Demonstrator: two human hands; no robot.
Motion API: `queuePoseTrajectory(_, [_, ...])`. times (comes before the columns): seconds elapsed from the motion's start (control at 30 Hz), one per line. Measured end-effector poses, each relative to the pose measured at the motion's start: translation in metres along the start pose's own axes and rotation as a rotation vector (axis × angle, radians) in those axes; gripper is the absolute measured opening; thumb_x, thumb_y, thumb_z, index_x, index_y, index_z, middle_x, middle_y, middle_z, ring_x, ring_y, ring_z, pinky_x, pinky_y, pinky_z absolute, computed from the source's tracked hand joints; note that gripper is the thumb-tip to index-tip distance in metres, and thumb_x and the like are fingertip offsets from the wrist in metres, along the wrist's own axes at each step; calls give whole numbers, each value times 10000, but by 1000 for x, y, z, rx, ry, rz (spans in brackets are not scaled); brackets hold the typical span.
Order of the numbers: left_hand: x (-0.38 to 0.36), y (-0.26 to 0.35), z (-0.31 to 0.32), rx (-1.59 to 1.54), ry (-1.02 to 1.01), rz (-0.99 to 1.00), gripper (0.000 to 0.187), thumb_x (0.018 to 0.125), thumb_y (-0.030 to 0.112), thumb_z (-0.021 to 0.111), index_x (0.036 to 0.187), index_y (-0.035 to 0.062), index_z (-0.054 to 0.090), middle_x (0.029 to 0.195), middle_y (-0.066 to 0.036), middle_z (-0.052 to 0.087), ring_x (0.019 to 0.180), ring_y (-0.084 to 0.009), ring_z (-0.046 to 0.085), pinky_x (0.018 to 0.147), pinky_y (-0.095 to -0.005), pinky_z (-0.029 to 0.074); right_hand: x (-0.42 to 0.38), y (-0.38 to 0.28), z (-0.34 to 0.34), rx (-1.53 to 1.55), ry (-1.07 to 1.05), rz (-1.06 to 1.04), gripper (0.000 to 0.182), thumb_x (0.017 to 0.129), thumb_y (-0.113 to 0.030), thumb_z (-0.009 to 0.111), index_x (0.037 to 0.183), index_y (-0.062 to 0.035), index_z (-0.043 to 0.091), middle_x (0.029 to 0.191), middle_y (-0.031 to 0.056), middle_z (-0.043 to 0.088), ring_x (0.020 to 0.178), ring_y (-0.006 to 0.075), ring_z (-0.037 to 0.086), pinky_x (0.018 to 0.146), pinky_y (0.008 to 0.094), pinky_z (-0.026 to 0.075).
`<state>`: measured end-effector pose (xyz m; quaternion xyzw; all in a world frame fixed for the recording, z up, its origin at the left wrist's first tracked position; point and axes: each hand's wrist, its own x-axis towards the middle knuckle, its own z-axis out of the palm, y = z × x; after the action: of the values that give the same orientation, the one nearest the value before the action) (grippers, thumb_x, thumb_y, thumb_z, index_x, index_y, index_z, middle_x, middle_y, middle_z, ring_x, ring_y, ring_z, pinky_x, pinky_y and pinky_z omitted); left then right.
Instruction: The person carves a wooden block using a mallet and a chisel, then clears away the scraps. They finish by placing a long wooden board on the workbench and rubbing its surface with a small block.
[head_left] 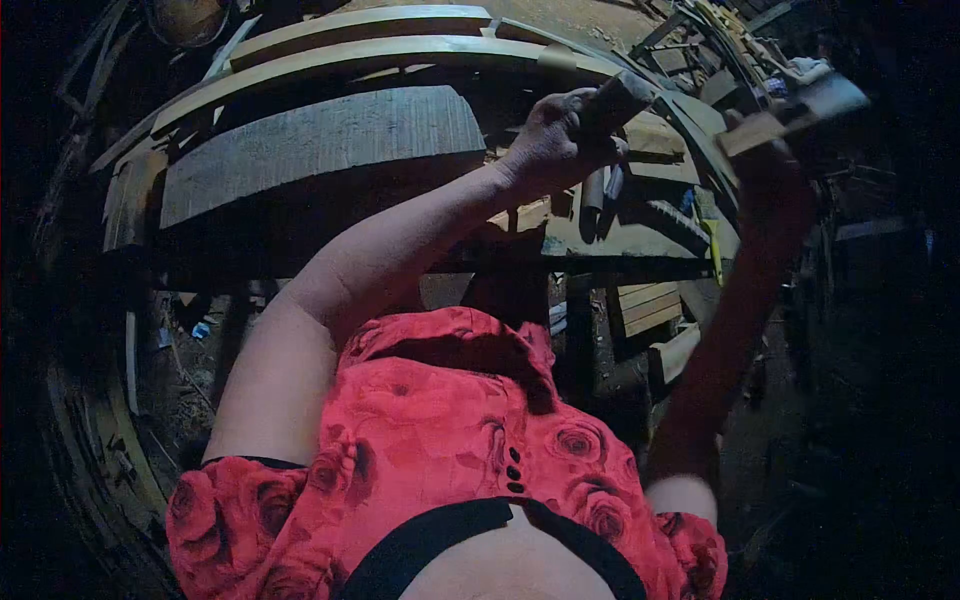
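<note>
In the head view, the left hand (562, 135) is gripping a dark wooden block (624, 97) above the right half of the bench (572, 242). The right hand (778, 180), in deep shadow, is holding a blurred tool (795, 118) with a pale wooden part and a light, flat end, up beyond the bench's right edge; the blur is hiding what kind of tool it is. The tool and the block are staying apart from each other. Two dark rods (592, 205) are lying on the bench below the left hand. A thick grey plank (325, 150) is filling the bench's left half, and long pale boards (390, 58) are running along its far edge. A yellow strip (714, 245) is hanging at the near right corner.
</note>
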<state>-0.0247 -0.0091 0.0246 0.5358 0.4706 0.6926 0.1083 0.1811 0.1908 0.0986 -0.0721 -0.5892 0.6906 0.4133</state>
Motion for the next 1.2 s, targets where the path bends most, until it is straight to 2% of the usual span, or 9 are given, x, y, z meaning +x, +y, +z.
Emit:
queuePoseTrajectory(0.2, [-1,-7,0,41,14,6,293,721,180,691,933,8,585,780,-71,617,746,-127,591,689,-290,485,-10,-75,57,-668,86,-590,419,732,-186,653,1084,9,537,817,92,588,673,187,571,622,329,492])
queuePoseTrajectory(0.3, [-2,-4,3,28,20,42,305,718,185,695,942,10,586,789,-74,620,747,-127,592,689,-289,486,-10,-73,86,-961,-72,-518,434,719,-186,655,1089,9,537,823,99,590,689,187,569,636,329,493])
queuePoseTrajectory(0.47, [-4,-10,6,-117,-21,31,313,804,208,646,1055,36,572,890,-55,588,782,-101,545,689,-278,473,-13,-46,121,-861,-550,77,459,699,-187,659,1097,7,537,833,112,593,718,186,565,660,329,497])
queuePoseTrajectory(0.67, [-9,-11,11,-7,-1,24,326,702,194,673,978,39,591,774,-117,598,703,-186,609,646,-329,482,45,-92,104,-1307,-323,-217,490,675,-188,663,1107,5,537,846,127,597,752,186,561,688,330,501])
queuePoseTrajectory(0.77, [-8,-10,8,23,-67,9,302,789,168,665,1043,29,578,824,-20,579,742,-82,523,676,-265,474,13,-55,116,-1067,-462,-244,505,663,-189,665,1112,4,537,852,135,599,769,186,559,702,330,503])
queuePoseTrajectory(0.83, [-11,-6,11,65,59,77,309,703,205,662,950,35,587,772,-116,594,712,-212,619,653,-344,491,-1,-23,117,-800,-674,-102,516,655,-189,667,1115,4,537,856,140,600,780,185,558,712,330,504])
queuePoseTrajectory(0.9, [-8,-5,10,21,5,1,322,701,207,664,963,36,588,786,-118,596,726,-218,620,665,-346,493,-1,-66,132,-949,-602,248,538,674,-202,665,1149,4,521,922,131,589,823,191,555,787,341,486])
queuePoseTrajectory(1.1, [-8,-1,5,-32,-15,2,345,699,210,678,985,32,600,839,-139,608,754,-238,624,692,-349,498,31,-88,96,-1878,-205,-87,636,623,-319,596,1160,11,509,1036,122,569,1014,195,530,897,346,412])
queuePoseTrajectory(1.2, [-10,-11,8,-8,5,52,335,711,214,675,978,23,607,843,-143,610,745,-243,624,690,-352,500,-23,-19,126,-759,-469,-13,509,650,-172,630,1109,21,524,896,104,609,762,189,591,675,273,493])
